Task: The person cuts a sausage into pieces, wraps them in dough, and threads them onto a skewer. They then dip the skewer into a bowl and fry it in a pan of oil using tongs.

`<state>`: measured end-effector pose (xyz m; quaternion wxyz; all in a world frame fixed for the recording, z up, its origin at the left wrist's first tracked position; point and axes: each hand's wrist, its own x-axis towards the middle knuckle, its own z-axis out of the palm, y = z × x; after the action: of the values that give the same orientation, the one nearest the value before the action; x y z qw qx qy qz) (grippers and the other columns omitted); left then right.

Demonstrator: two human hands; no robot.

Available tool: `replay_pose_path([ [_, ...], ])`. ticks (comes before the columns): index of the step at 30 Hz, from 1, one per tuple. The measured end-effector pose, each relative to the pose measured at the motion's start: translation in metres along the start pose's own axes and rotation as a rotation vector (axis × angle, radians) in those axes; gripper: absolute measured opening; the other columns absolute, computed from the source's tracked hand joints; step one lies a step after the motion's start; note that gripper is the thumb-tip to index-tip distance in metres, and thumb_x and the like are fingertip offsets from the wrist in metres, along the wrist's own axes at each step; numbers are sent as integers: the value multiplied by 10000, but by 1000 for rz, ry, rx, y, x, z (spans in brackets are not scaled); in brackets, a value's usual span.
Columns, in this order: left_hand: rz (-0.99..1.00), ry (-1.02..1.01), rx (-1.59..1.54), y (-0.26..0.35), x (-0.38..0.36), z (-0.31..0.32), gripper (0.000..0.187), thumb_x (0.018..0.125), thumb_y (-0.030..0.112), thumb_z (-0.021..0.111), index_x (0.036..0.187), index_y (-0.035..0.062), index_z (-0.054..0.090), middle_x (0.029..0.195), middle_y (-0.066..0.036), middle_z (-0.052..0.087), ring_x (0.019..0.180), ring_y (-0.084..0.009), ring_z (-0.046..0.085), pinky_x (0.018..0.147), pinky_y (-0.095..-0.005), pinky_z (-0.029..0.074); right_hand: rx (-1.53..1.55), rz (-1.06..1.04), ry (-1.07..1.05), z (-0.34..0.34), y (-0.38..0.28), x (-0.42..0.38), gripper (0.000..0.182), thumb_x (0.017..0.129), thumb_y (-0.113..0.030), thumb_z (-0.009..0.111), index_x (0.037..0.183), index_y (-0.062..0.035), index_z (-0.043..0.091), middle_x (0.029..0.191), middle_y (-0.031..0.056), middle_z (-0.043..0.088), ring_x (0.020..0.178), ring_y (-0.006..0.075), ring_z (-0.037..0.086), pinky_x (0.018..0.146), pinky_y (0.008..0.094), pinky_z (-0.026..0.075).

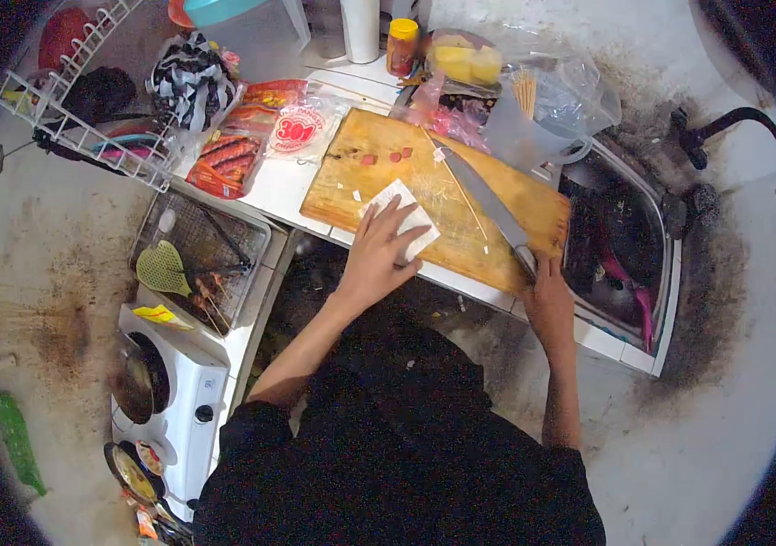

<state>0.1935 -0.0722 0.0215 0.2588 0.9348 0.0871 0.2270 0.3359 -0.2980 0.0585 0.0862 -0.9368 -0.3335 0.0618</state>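
We've got our left hand (377, 253) pressed flat, fingers spread, on a white tofu-looking block (403, 217) sitting near the front edge of the wooden cutting board (379, 150). Our right hand (547, 296) is wrapped around the handle of a big knife (483, 196), blade lying across the board, tip near some small red sausage bits (386, 156). A sausage packet (229, 159) lies just left of the board.

A home kitchen: wooden cutting board (433, 196), knife (488, 205), sink (629, 246), tabletop stove (170, 400), dish rack (88, 118).
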Motion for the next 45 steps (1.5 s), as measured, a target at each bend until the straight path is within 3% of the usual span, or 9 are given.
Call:
replay_pose_path([
  [4, 5, -80, -69, -17, -3, -5, 387, 684, 140, 637, 1068, 156, 595, 1284, -47, 428, 1263, -265, 286, 1049, -492, 133, 121, 93, 33, 0, 5, -13, 490, 739, -29, 532, 1201, -73, 374, 1097, 223, 493, 884, 389, 542, 742, 437, 441],
  [8, 56, -160, -61, -21, -4, -17, 363, 699, 87, 547, 1048, 161, 611, 1318, -20, 399, 1280, -235, 262, 1059, -480, 93, 212, -47, 194, -4, 11, -37, 497, 788, -44, 513, 1256, -79, 350, 1067, 225, 536, 914, 377, 548, 759, 401, 444],
  [10, 42, -182, 26, -10, -4, -27, 331, 736, 137, 548, 1060, 173, 600, 1314, -19, 404, 1282, -227, 258, 1059, -486, 74, 422, 101, -50, -18, -7, -50, 499, 825, -73, 502, 1296, -96, 336, 1084, 226, 536, 910, 358, 564, 763, 368, 444],
  [13, -14, -163, 23, -7, -8, -22, 342, 779, 214, 552, 1114, 143, 557, 1315, -32, 397, 1279, -219, 263, 1048, -505, 68, 387, 4, -210, -12, -20, -71, 504, 829, -86, 518, 1302, -130, 349, 1049, 223, 553, 889, 351, 575, 747, 365, 448],
  [16, -141, -18, -23, -8, -8, -6, 423, 811, 287, 540, 1183, 93, 482, 1328, -52, 369, 1279, -212, 260, 1037, -515, 62, 379, -158, -189, 5, -30, -78, 486, 828, -81, 525, 1286, -158, 383, 1021, 219, 565, 850, 350, 584, 714, 367, 456],
  [22, -178, 74, 116, -4, -8, 9, 471, 834, 317, 498, 1202, 31, 428, 1325, -78, 352, 1274, -206, 256, 1036, -494, 56, 447, -151, -184, 16, -35, -76, 495, 827, -71, 525, 1289, -174, 380, 931, 217, 585, 821, 353, 591, 688, 367, 466],
  [33, -222, 59, 110, -2, -8, 13, 501, 825, 294, 510, 1231, 41, 361, 1334, -88, 313, 1281, -232, 228, 1027, -516, 47, 475, -120, -208, 10, -47, -81, 527, 828, -68, 526, 1303, -216, 351, 928, 221, 585, 841, 356, 591, 680, 371, 467],
  [35, -240, 60, 100, -2, -7, 13, 506, 823, 294, 515, 1228, 36, 357, 1331, -97, 309, 1283, -242, 221, 1026, -519, 45, 435, -39, -303, -3, -55, -76, 524, 830, -68, 520, 1302, -220, 349, 930, 222, 583, 854, 371, 580, 682, 381, 466],
  [45, -258, 58, 50, -5, -8, 15, 502, 824, 319, 521, 1224, 56, 369, 1335, -108, 298, 1287, -257, 211, 1030, -523, 20, 282, -114, -353, -17, -72, -41, 530, 848, -111, 492, 1324, -243, 300, 855, 247, 583, 804, 399, 566, 679, 429, 450],
])
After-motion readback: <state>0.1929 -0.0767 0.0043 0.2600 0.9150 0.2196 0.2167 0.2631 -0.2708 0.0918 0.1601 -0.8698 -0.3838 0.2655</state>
